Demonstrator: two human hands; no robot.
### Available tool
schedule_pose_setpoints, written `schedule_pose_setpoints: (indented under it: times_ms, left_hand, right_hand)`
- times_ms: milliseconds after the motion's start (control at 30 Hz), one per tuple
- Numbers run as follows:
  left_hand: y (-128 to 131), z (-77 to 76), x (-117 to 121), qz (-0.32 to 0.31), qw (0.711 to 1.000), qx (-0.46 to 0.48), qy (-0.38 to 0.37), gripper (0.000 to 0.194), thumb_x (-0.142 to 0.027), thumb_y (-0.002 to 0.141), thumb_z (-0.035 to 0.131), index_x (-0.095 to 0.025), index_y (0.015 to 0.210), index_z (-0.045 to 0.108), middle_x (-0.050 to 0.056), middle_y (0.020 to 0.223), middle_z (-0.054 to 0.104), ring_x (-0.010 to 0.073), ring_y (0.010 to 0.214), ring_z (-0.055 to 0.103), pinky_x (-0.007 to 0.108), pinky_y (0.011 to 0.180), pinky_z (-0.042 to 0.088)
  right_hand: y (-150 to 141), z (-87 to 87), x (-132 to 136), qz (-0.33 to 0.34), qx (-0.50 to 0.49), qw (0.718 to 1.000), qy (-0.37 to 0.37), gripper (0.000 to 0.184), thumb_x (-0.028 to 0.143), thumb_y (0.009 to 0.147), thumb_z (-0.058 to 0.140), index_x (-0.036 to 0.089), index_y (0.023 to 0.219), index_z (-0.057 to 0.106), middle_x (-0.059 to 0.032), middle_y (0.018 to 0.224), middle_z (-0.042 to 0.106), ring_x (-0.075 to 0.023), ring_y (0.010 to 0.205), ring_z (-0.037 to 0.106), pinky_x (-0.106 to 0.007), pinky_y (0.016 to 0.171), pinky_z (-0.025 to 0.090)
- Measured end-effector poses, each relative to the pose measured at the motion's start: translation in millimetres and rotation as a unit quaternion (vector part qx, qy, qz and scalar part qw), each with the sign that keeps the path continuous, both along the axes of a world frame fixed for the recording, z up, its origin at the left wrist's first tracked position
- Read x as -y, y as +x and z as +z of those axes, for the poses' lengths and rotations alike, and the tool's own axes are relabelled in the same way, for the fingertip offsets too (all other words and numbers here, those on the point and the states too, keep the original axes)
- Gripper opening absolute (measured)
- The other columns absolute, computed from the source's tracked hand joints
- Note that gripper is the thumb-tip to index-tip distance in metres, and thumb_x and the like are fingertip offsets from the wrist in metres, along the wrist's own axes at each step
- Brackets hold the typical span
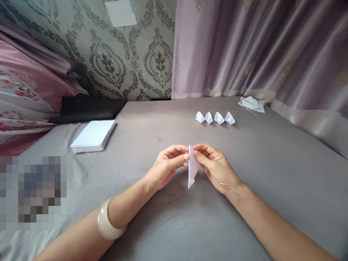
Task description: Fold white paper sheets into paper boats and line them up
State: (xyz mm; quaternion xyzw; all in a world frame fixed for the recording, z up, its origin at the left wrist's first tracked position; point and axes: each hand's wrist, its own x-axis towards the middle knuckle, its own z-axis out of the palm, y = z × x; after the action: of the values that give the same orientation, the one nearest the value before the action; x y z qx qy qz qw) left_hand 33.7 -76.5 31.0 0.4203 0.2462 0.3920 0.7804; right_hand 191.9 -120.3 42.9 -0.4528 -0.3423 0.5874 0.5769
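A folded white paper (193, 168) is held upright between my two hands, its narrow pointed end hanging down. My left hand (171, 162) has thumb and fingers at the paper's left edge, near the top. On the other side, my right hand (216, 165) pinches the upper right part between thumb and forefinger. The remaining fingers of both hands curl behind the paper and are partly hidden. Beyond the hands, several small folded white paper pieces (219, 118) stand in a row on the grey cloth (152, 134).
A stack of white paper sheets (94, 135) lies to the left, with a black cloth-like item (89, 108) behind it. At the back right is a pile of folded white paper (252, 104) beside a thin bluish stick (252, 112). Curtains (217, 47) hang behind.
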Motion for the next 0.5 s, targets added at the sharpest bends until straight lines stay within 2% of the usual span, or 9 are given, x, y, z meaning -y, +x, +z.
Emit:
schedule_pose_setpoints:
  times_ms: [267,500]
  left_hand:
    - [0.5,3.2,0.6,-0.002,1.000,0.008,0.005,0.013,-0.018,0.077,0.074,-0.017,0.089,0.070,0.001,0.085,0.066,0.0097,0.075,0.061,0.024,0.073,0.049]
    - [0.8,5.0,1.3,-0.006,1.000,0.018,-0.005,0.013,-0.018,0.077,0.074,-0.016,0.089,0.070,0.001,0.085,0.068,0.0105,0.077,0.062,0.025,0.075,0.049]
  right_hand:
    - [2.0,-6.1,-0.7,0.017,-0.030,0.999,-0.008,0.021,0.035,0.070,0.079,0.025,0.086,0.070,0.0035,0.083,0.066,-0.0124,0.081,0.059,-0.031,0.082,0.047]
    - [1.6,-6.2,-2.5,0.023,-0.045,0.999,-0.011,0.020,0.033,0.070,0.080,0.025,0.086,0.070,0.0038,0.085,0.066,-0.0117,0.083,0.059,-0.030,0.084,0.046]
